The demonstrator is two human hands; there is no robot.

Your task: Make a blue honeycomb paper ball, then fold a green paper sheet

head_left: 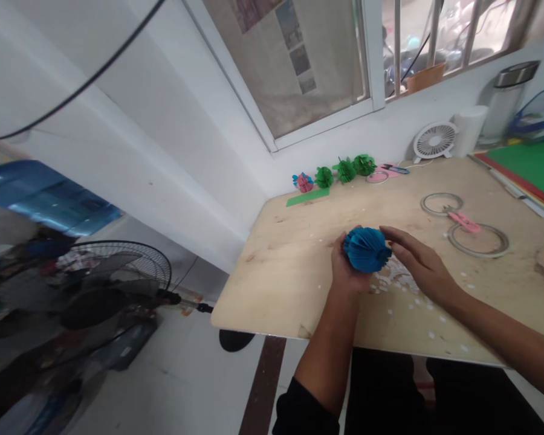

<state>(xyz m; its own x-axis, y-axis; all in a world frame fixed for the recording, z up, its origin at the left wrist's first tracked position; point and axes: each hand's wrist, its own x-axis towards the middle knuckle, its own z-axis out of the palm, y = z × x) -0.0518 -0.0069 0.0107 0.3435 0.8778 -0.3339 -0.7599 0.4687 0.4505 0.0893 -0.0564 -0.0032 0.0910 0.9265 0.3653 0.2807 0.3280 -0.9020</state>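
Note:
A blue folded-paper ball sits in my left hand, whose fingers wrap round its underside above the wooden table. My right hand reaches in from the right, fingers stretched out flat, the fingertips touching the ball's right side. Small white paper scraps lie scattered on the table under both hands.
Three green paper balls and a pink-and-blue one line the far edge beside a green paper strip. Tape rings, pink clips, a small white fan, coloured paper sheets lie right. A standing floor fan is left.

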